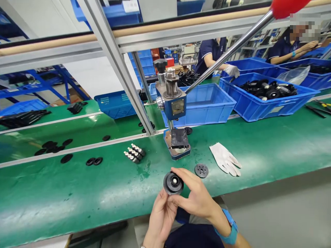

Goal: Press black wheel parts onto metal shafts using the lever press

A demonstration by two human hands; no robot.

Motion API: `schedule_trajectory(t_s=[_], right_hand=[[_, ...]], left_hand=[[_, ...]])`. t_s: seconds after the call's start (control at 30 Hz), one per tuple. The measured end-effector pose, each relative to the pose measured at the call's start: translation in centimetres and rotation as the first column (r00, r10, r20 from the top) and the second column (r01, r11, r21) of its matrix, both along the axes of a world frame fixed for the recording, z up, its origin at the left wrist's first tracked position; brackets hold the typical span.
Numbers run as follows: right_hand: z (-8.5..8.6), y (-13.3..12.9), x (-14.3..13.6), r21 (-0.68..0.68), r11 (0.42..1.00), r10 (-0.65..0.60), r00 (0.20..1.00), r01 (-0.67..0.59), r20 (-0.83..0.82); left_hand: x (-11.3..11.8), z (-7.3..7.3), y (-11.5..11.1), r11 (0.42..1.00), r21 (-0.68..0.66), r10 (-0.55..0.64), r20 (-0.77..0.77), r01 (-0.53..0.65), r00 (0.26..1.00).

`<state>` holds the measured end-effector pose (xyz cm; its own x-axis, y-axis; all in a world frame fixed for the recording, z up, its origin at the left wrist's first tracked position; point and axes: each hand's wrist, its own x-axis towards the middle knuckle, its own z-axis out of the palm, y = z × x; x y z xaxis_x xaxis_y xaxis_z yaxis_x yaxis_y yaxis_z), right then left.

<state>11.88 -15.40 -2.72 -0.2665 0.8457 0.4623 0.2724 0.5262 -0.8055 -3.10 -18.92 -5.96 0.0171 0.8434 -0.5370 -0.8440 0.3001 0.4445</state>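
A round black plastic wheel-like part [169, 186] with a pale centre is held over the front edge of the bench. My right hand [193, 193] grips its rim, thumb below and fingers on top. From underneath, my left hand [162, 213] closes on the same part, its fingers partly hidden. On the bench just beyond my right hand lies a black disc with holes [201, 170]. A white glove [224, 159] rests flat to its right. Behind the part stands a blue hand press [176, 106] with a black block [179, 138] on its base.
Small black-and-white fittings [134, 153] stand grouped left of the press. Black rings [94, 161] and discs [51, 146] lie farther left. Behind are a blue bin [204, 110] and another bin [274, 108] holding black parts. The press lever [232, 48] slants up right; co-workers sit beyond.
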Motion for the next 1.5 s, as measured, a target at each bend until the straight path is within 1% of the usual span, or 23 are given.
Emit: schedule_trajectory(t_s=[0.1, 0.17, 0.37, 0.57, 0.7, 0.97, 1.1, 1.27, 1.4, 1.5], right_hand=[[0.2, -0.1, 0.4, -0.052, 0.999, 0.006, 1.0, -0.005, 0.023], [0.3, -0.2, 0.5, -0.066, 0.998, 0.008, 1.0, -0.006, 0.029], [0.3, -0.4, 0.4, -0.031, 0.999, -0.009, 1.0, 0.01, 0.025], [0.1, -0.3, 0.4, -0.031, 0.999, -0.012, 1.0, 0.013, 0.025], [-0.1, -0.1, 0.5, -0.039, 0.999, -0.006, 1.0, 0.007, 0.022], [-0.4, -0.3, 0.8, -0.035, 0.999, -0.022, 0.999, 0.023, 0.042], [-0.2, -0.3, 0.9, -0.038, 0.999, -0.021, 0.999, 0.023, 0.049], [0.1, -0.4, 1.2, -0.05, 0.999, -0.02, 0.999, 0.023, 0.05], [-0.1, -0.5, 1.1, -0.059, 0.998, -0.03, 0.998, 0.033, 0.054], [-0.2, -0.6, 1.3, -0.083, 0.996, -0.024, 0.998, 0.028, 0.056]], left_hand=[[0.2, 0.0, -0.7, 0.999, 0.021, -0.039, 0.015, 0.038, 0.999], [0.3, 0.1, -0.9, 0.998, 0.011, -0.063, 0.01, 0.063, 0.998], [0.5, -0.1, -1.3, 0.99, -0.031, -0.141, -0.036, 0.14, 0.989], [1.0, -0.2, -1.5, 0.982, -0.044, -0.187, -0.019, 0.186, 0.982], [1.2, -0.6, -1.7, 0.975, -0.047, -0.219, -0.014, 0.218, 0.976], [1.4, -1.1, -1.6, 0.975, -0.09, -0.202, 0.022, 0.204, 0.979], [1.6, -1.2, -1.5, 0.973, -0.129, -0.185, 0.049, 0.19, 0.981], [1.5, -1.8, -1.8, 0.973, -0.119, -0.191, 0.053, 0.196, 0.98], [1.6, -2.5, -2.0, 0.976, -0.101, -0.19, 0.036, 0.193, 0.981], [1.9, -2.4, -2.0, 0.976, -0.1, -0.193, 0.009, 0.193, 0.981]])
